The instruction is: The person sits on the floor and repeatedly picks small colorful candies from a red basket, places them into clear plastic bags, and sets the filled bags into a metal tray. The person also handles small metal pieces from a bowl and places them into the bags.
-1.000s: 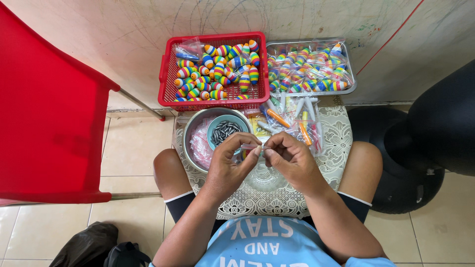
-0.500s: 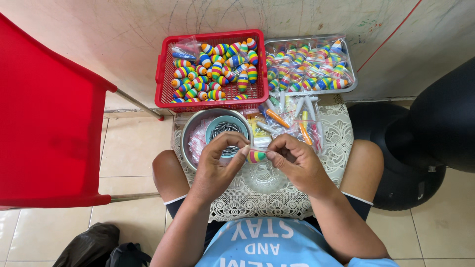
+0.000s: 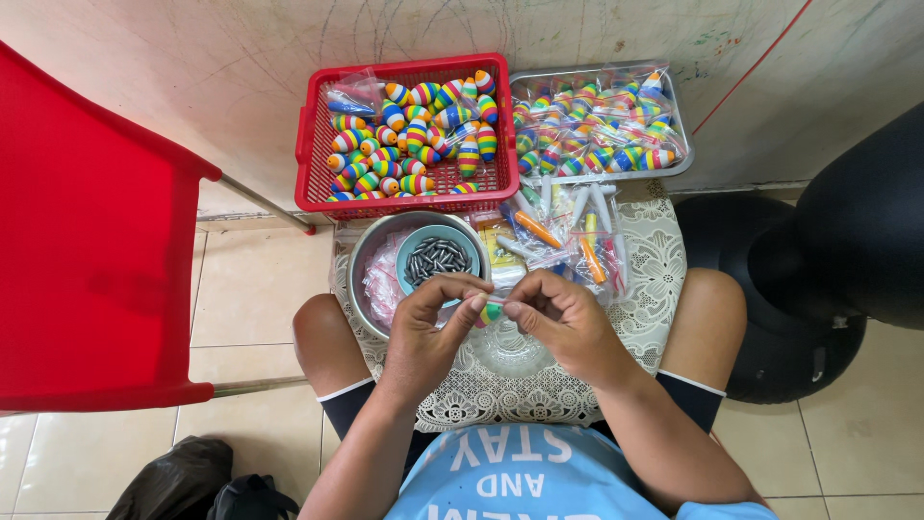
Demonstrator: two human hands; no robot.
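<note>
Rainbow stripes mark the small float (image 3: 492, 311) that we see pinched between the two hands in the head view, the only view we have. The left hand (image 3: 428, 332) curls its thumb and forefinger around the float's left end, and the right hand (image 3: 563, 323) closes its fingertips on the right end, so both hands are clenched on this one piece. It hangs just above a clear glass dish (image 3: 510, 349) that sits on a white lace cloth (image 3: 654, 279) spread over the person's lap.

Just beyond the left hand we see a metal bowl (image 3: 371, 255) holding a smaller blue bowl (image 3: 435, 258) filled with dark grey, bullet-shaped weights (image 3: 435, 260); pinkish plastic lies in the metal bowl beside it. To the right of that bowl, small clear bags (image 3: 568, 231) with orange, white and pink tubes lie scattered on the cloth.

Farther off, against the wall, a red plastic basket (image 3: 310, 144) holds a heap of loose striped floats of the same kind. Touching its right side, a metal tray (image 3: 680, 135) carries more striped floats sealed in clear packets.

On the left stands a red plastic chair (image 3: 87, 250) on the tiled floor. On the right we see a black, rounded thing (image 3: 857, 231); what it is, we cannot tell. A dark bag (image 3: 192, 481) lies at the bottom left.
</note>
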